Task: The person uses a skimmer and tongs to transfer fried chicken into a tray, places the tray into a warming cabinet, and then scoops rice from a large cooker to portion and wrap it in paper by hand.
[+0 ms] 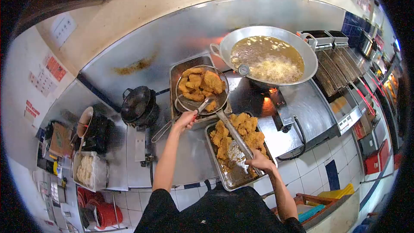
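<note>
L hand (pixel 185 121) clamped on tongs (pixel 204 105), tips at fried chicken (pixel 195 83) in strainer (pixel 188 103), R hand (pixel 260 161) wrapped round its long handle (pixel 235 134), prob. to steady it over pan (pixel 181 63) so it drains there, tray (pixel 230 177) w/ more pcs just beside.

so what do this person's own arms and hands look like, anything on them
Both the left hand and right hand are ungloved, with no watch or bracelet visible. The forearms are bare below the short sleeves of a black shirt.
</note>
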{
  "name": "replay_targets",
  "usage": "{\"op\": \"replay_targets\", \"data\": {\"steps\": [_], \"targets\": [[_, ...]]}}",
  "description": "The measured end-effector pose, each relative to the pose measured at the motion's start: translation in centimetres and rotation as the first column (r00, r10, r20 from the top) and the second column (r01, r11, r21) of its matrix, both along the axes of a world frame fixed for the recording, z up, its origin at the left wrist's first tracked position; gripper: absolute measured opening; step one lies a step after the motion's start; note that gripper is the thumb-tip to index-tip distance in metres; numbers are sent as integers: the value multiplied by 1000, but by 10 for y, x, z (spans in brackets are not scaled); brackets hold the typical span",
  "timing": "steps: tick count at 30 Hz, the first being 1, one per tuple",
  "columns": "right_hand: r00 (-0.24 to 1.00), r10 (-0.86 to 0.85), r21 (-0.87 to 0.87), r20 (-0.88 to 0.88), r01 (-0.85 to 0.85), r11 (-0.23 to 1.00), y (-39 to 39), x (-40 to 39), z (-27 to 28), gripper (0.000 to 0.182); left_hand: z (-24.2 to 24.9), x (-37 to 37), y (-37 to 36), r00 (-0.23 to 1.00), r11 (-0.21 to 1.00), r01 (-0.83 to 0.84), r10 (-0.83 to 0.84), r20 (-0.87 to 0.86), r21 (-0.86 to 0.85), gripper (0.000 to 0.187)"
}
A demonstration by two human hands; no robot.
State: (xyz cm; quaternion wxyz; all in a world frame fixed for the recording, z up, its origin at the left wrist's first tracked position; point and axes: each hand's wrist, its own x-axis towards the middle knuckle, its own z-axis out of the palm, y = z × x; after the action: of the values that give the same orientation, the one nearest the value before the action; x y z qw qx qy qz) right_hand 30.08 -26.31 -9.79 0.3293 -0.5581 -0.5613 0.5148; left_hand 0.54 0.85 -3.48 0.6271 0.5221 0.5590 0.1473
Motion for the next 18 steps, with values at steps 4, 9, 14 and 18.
{"op": "replay_targets", "data": {"steps": [4, 9, 14, 18], "targets": [[999, -24, -220, -21, 19, 975, -2, -9, 70, 38, -14, 25, -24, 993, 964, -120, 114, 37, 236, 23], [971, -51, -273, -235, -15, 962, -7, -3, 33, 42, -13, 4, -98, 991, 940, -130, 131, 18, 315, 20], [980, -23, -272, -197, -32, 962, -6, -5, 63, 45, -16, -21, -190, 981, 959, -192, 178, 81, 211, 21], [975, -19, -296, -223, -49, 954, -2, -2, 53, 51, -19, -29, -260, 988, 975, -106, 82, 129, 196, 18]]}}
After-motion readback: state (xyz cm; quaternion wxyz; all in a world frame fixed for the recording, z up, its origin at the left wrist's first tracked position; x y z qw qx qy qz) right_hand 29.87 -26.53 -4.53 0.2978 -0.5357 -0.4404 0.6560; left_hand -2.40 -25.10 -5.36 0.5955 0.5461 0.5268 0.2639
